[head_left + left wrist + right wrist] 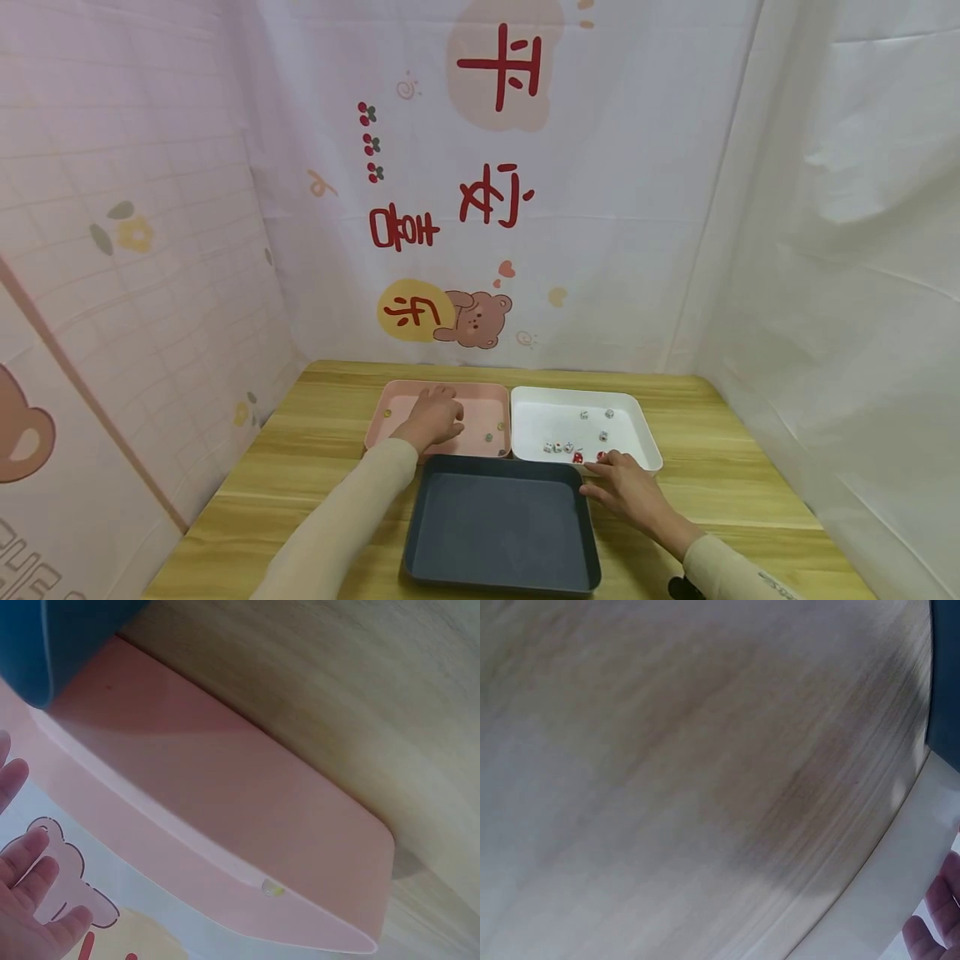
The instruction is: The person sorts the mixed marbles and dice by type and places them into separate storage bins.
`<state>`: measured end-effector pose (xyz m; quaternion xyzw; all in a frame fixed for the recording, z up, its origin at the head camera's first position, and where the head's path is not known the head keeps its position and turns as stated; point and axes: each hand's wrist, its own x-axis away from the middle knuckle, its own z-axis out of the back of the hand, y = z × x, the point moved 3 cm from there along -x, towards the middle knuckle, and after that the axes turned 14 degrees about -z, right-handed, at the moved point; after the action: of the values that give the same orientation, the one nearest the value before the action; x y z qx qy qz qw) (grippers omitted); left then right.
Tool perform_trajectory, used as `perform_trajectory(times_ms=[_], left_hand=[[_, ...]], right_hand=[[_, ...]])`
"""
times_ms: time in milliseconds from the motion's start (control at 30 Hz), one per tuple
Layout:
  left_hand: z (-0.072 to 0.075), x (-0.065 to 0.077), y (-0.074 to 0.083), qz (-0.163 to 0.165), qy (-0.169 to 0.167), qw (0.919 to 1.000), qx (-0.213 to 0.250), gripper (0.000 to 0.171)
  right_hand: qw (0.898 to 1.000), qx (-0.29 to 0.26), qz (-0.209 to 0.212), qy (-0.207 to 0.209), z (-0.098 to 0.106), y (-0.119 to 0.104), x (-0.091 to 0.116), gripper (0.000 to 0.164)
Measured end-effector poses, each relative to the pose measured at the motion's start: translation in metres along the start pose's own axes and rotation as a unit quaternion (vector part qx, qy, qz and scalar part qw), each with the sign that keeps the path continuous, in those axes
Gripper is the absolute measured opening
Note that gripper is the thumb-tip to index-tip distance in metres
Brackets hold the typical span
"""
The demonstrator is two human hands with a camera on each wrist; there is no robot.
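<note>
My left hand (433, 417) hovers over the pink tray (465, 390), its fingers loosely spread with nothing between them. A few small yellowish and greenish pieces, one a yellowish piece (273, 888), lie along the tray's edges. At the near edge of the white tray (645, 429) is my right hand (630, 490), fingers relaxed and fingertips right by the red pieces (577, 457). Several small whitish pieces (557, 447) are scattered in that tray. Most of the right hand falls outside the right wrist view, where only some fingers (941, 900) show.
A dark grey tray (502, 525) stands in front of the two smaller trays, close to their near edges. All three are on a wood-grain table (262, 500). Printed white cloth (615, 208) hangs behind the table and at both sides.
</note>
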<state>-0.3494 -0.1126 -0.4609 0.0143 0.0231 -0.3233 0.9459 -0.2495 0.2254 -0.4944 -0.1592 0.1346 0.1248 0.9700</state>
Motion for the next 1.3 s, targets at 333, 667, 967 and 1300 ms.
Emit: perform_trajectory(times_ms=[333,667,967,1300], left_hand=[[0.003,0.008,-0.012,0.002,0.011,0.9997,0.020,0.019],[0.009,0.032,-0.018,0.002,0.046,0.9976,0.053,0.023],[0.014,0.045,-0.010,-0.011,0.067,0.9955,0.066,0.031],[0.012,0.061,0.004,-0.033,0.072,0.9930,0.087,0.036]], right_hand=[[1.000,0.001,0.012,0.018,0.001,0.003,-0.001,0.042],[0.999,0.002,0.026,0.026,-0.002,0.001,-0.001,0.041],[0.999,0.017,0.027,0.025,0.001,0.001,-0.001,0.041],[0.999,0.019,0.038,0.007,0.005,-0.003,0.003,0.041]])
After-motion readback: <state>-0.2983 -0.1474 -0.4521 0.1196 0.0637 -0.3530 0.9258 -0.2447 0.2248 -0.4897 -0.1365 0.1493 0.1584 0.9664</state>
